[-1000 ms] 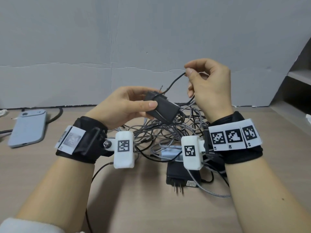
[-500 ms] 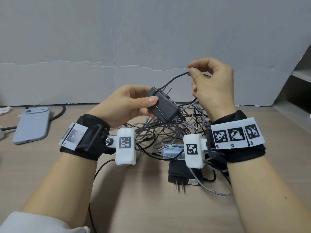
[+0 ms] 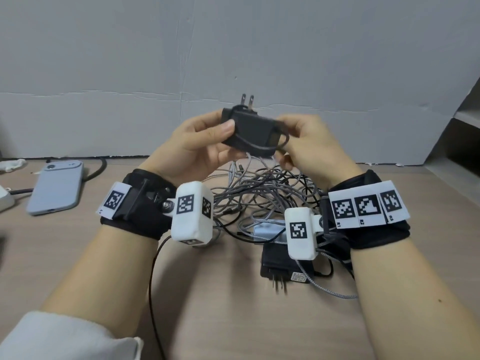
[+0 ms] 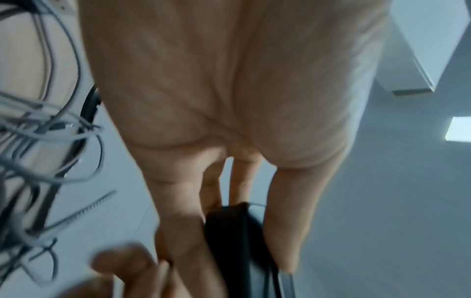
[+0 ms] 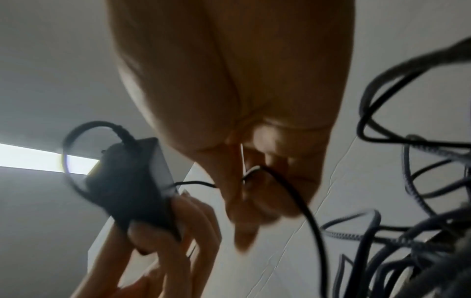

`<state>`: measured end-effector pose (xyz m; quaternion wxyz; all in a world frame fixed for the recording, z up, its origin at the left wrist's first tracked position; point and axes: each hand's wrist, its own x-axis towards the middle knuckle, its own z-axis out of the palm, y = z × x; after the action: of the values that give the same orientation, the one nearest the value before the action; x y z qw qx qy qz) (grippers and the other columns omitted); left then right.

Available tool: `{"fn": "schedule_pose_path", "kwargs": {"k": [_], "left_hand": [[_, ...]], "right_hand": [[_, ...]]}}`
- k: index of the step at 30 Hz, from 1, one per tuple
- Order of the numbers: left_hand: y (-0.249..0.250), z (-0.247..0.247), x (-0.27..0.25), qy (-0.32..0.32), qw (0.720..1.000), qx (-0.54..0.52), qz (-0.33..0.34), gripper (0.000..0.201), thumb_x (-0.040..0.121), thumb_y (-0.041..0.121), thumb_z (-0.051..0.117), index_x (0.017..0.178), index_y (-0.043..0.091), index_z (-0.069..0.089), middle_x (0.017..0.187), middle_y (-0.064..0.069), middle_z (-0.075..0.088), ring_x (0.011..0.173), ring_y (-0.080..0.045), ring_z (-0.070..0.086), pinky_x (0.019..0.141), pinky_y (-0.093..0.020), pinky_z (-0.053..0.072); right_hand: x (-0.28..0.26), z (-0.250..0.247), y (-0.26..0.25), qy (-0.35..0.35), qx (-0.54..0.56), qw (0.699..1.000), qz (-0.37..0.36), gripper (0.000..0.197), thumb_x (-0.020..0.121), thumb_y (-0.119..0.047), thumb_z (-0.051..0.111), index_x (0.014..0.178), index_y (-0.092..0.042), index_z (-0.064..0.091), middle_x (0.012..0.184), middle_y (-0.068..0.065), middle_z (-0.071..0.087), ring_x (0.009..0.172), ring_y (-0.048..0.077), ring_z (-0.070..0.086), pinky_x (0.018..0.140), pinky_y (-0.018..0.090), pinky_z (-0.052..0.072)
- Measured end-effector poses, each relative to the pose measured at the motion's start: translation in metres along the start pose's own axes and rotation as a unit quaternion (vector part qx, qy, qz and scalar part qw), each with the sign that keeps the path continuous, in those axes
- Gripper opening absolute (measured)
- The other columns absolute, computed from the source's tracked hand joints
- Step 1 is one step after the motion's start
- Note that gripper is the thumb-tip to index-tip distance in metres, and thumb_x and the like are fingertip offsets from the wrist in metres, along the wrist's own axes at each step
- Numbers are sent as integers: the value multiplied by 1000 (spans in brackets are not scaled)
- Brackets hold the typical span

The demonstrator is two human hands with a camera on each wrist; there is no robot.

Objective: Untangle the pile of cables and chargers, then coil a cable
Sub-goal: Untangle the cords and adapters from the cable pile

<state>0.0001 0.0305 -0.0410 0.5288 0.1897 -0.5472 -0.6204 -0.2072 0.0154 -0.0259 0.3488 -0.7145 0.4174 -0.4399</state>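
Observation:
A black charger [image 3: 250, 132] with two prongs pointing up is lifted above the table, its thin black cable [image 3: 259, 145] looped across its face. My left hand [image 3: 200, 146] grips its left end between thumb and fingers; the left wrist view shows the charger [image 4: 231, 238] between those fingers. My right hand [image 3: 304, 146] pinches the black cable [image 5: 288, 185] just right of the charger [image 5: 132, 181]. Below lies the tangled pile of grey braided and black cables [image 3: 259, 193]. A second black charger [image 3: 279, 263] lies flat nearer to me.
A grey-blue phone [image 3: 55, 187] lies face down at the left of the wooden table [image 3: 233, 320], with a thick black cord [image 3: 97, 170] behind it. A white wall [image 3: 233, 61] backs the table. A shelf unit [image 3: 465, 141] stands at the right.
My left hand raised the charger and turned it so its prongs point up. My right hand came down and in from holding the cable high to pinching it beside the charger.

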Motion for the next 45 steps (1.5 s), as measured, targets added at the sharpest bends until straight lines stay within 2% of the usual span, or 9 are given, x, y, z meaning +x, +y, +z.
{"fn": "schedule_pose_path", "kwargs": {"k": [3, 8, 12, 17, 20, 29, 32, 38, 45], "left_hand": [[0, 9, 5, 32, 996, -69, 49, 40, 95, 15, 54, 129, -7, 54, 117, -19, 69, 101, -22, 71, 78, -21, 58], [-6, 17, 16, 160, 979, -79, 94, 35, 101, 13, 56, 130, -5, 55, 127, -20, 62, 109, -22, 66, 88, -24, 55], [-14, 23, 20, 228, 965, 54, 117, 29, 88, 10, 75, 114, 6, 63, 108, -7, 71, 97, -16, 68, 78, -21, 52], [-19, 14, 19, 265, 944, 130, 148, 52, 67, 25, 87, 112, 10, 67, 116, -16, 70, 117, -41, 63, 100, -51, 53], [-17, 9, 17, 266, 935, 179, 153, 42, 77, 13, 84, 114, 5, 66, 112, -15, 70, 109, -39, 68, 95, -53, 56], [-4, 3, 11, 199, 934, 278, 107, 23, 82, 14, 71, 105, 15, 72, 105, -9, 75, 98, -24, 73, 89, -39, 59], [-9, 3, 10, 134, 940, 312, 38, 16, 87, 11, 70, 101, 18, 72, 92, 4, 77, 86, -10, 70, 83, -26, 54], [-14, 0, 7, 57, 980, 192, -19, 37, 76, 23, 72, 107, 3, 71, 102, -12, 70, 98, -32, 54, 90, -49, 38], [-14, 4, 7, 33, 991, 126, -13, 51, 83, 19, 65, 122, -13, 57, 114, -23, 59, 104, -36, 50, 90, -45, 42]], "right_hand": [[-6, 10, -5, -145, -33, 989, 10, 26, 103, -7, 51, 128, -10, 58, 86, 8, 76, 70, 23, 68, 72, 29, 55], [-11, 22, -12, -198, -153, 968, 27, 62, 100, -22, 57, 154, -21, 26, 88, -9, 78, 96, 14, 71, 98, 30, 50], [-15, 22, -18, -184, -215, 959, 23, 45, 100, -26, 59, 142, -21, 45, 82, -2, 76, 68, -5, 65, 63, 15, 45], [-13, 22, -23, -117, -210, 968, -70, 24, 93, -25, 65, 117, -21, 68, 65, 0, 64, 63, 11, 64, 71, 35, 54], [-10, 19, -24, -57, -171, 976, -118, 28, 87, -14, 63, 110, -27, 72, 60, -8, 47, 59, 19, 51, 66, 35, 53], [-8, -4, -29, 112, -145, 960, -210, 26, 90, 0, 61, 106, -14, 75, 89, -12, 71, 78, -16, 60, 70, 3, 40], [-3, -5, -22, 136, -164, 954, -212, 21, 90, -3, 64, 100, -15, 78, 88, -11, 71, 79, -14, 60, 70, 3, 40], [3, -14, -9, 115, -196, 960, -165, 16, 92, -15, 68, 102, -21, 80, 95, -10, 73, 86, -2, 63, 75, 4, 40], [4, -11, -3, 39, -175, 979, -100, 20, 97, -12, 62, 105, -19, 78, 84, -7, 76, 81, 6, 68, 80, 24, 53]]}}
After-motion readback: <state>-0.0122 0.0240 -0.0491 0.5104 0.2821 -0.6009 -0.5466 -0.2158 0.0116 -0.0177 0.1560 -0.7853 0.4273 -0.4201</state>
